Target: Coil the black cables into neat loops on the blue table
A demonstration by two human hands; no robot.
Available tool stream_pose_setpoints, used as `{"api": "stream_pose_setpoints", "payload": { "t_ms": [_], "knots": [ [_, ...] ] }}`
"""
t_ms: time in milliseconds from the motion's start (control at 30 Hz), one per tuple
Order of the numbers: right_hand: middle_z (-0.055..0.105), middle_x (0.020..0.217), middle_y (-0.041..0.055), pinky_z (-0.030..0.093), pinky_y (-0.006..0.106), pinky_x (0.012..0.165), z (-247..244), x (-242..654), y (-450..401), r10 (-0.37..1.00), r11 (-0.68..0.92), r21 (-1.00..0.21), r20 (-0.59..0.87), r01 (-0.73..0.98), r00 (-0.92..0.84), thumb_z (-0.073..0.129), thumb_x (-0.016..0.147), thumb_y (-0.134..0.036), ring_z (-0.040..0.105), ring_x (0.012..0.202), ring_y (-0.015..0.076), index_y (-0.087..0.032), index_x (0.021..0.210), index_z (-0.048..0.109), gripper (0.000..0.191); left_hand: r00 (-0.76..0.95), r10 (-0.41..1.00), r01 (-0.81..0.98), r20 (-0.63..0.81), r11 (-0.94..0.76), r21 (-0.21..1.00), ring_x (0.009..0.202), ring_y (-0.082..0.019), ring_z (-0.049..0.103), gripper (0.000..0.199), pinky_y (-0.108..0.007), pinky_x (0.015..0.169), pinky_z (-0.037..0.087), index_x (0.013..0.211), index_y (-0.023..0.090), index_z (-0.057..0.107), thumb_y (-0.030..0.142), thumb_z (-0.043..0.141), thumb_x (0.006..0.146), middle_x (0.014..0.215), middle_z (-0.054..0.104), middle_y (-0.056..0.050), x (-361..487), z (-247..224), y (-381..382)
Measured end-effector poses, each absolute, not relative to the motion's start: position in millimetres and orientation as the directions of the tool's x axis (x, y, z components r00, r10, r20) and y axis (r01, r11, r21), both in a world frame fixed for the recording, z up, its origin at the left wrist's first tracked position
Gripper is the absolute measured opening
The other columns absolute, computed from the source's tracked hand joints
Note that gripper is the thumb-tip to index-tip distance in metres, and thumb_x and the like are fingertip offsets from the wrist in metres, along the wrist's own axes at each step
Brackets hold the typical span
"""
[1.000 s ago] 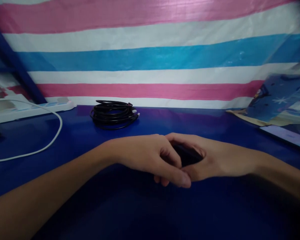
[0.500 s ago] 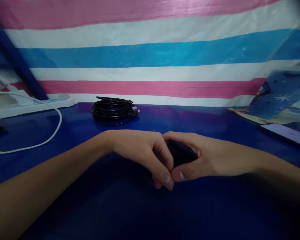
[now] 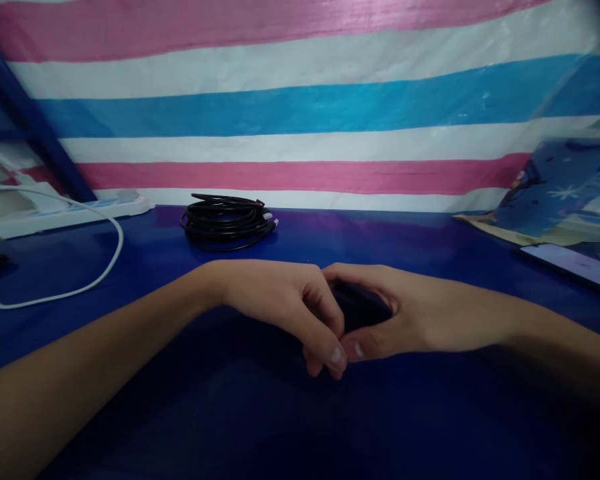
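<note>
- Here we are at the blue table [image 3: 330, 427], and the two hands meet in the middle, low over its surface!
- Left hand [image 3: 275, 293]: wrist bent, fingers curled under, thumb pointing down towards the near side; most of its fingertips are out of sight.
- Right hand [image 3: 410, 307]: it comes in from the other side, thumb and forefinger bowed apart around a dark gap, the forefinger running behind the left hand.
- Contact at the thumbs! The two tips press together, or very nearly; the exact touch is hard to make out.
- The grip? Cannot tell for either hand: whatever the hidden fingers may hold, the shadow keeps it.
- And the black coil [image 3: 225, 230], nearest thing to the left hand: lying flat on the table beyond it, clear of both hands, connectors [image 3: 267, 216] poking out on its right.
- Over on the left, a white power strip [image 3: 95, 211] with an adapter [image 3: 45, 197] on it, and a white cable [image 3: 121, 233] looping across the table in front.
- Far right, a phone [image 3: 570, 260] with its screen lit, just in front of a blue packet [image 3: 555, 187].
- Behind it all, a striped sheet [image 3: 300, 110] in pink, white and blue!
</note>
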State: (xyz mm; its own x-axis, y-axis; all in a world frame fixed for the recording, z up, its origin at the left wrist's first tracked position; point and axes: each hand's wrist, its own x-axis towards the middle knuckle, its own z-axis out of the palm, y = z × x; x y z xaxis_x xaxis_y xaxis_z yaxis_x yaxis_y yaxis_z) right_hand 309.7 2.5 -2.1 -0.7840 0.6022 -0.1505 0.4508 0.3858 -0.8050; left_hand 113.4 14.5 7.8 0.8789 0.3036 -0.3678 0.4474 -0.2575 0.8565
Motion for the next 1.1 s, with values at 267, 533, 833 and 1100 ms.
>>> {"api": "stream_pose_setpoints", "payload": {
  "t_ms": [267, 533, 833, 1100],
  "knots": [
    [0.062, 0.123, 0.0023, 0.048, 0.029, 0.088, -1, 310, 1, 0.576, 0.373, -0.829, -0.144, 0.416, -0.805, 0.068, 0.078, -0.028, 0.059, 0.109, 0.0196, -0.024, 0.134, 0.05, 0.059, 0.867, 0.357, 0.441, -0.347, -0.229, 0.868, 0.063, -0.005, 0.058, 0.02, -0.013, 0.061, 0.043, 0.073, 0.014, 0.069, 0.031, 0.064, 0.082, 0.067, 0.065, 0.003, 116, 5, 13],
    [0.069, 0.109, 0.0015, 0.051, 0.029, 0.084, 1, 308, -1, 0.588, 0.456, -0.78, -0.098, 0.429, -0.803, 0.068, 0.077, -0.026, 0.065, 0.097, 0.019, -0.025, 0.137, 0.048, 0.062, 0.836, 0.438, 0.463, -0.332, -0.237, 0.854, 0.059, -0.006, 0.058, 0.024, -0.014, 0.057, 0.042, 0.067, 0.014, 0.066, 0.034, 0.065, 0.08, 0.065, 0.064, 0.003, 119, 2, 5],
    [0.068, 0.113, 0.0043, 0.053, 0.028, 0.083, -2, 306, 0, 0.512, 0.327, -0.886, -0.126, 0.328, -0.85, 0.063, 0.083, -0.025, 0.068, 0.096, 0.0169, -0.022, 0.136, 0.047, 0.056, 0.817, 0.547, 0.425, -0.181, -0.361, 0.83, 0.048, -0.004, 0.051, 0.04, -0.015, 0.05, 0.037, 0.058, 0.013, 0.062, 0.045, 0.061, 0.082, 0.053, 0.057, 0.002, 122, -4, 0],
    [0.072, 0.105, 0.0013, 0.052, 0.024, 0.084, -2, 303, -3, 0.523, 0.255, -0.925, -0.113, 0.282, -0.845, 0.063, 0.085, -0.031, 0.068, 0.095, 0.013, -0.017, 0.113, 0.057, 0.032, 0.821, 0.539, 0.406, -0.186, -0.323, 0.855, 0.051, -0.006, 0.052, 0.044, -0.016, 0.054, 0.04, 0.058, 0.013, 0.06, 0.046, 0.054, 0.086, 0.055, 0.059, 0.001, 123, -5, 3]
  ]
}}
